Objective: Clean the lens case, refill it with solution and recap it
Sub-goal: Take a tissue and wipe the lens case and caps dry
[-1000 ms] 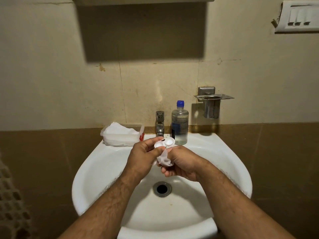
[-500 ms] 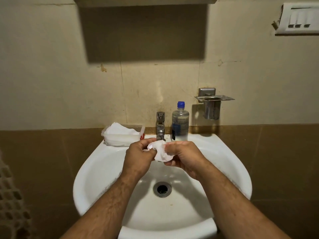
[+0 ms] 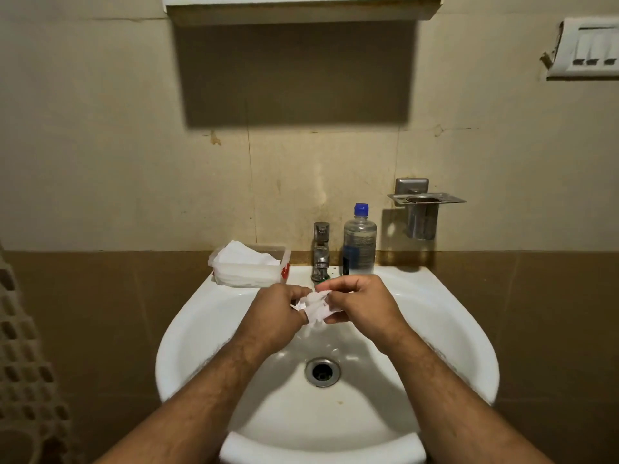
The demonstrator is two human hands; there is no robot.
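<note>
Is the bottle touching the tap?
Apart. The head view shows a strip of wall between the bottle and the tap.

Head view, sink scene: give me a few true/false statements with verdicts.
1. Both the left hand and the right hand grip the white tissue. True.
2. The blue-capped solution bottle lies in the basin. False: it stands upright on the sink rim, right of the tap.
3. The tissue box sits left of the tap. True.
4. Water runs from the tap. False: no stream shows.
</note>
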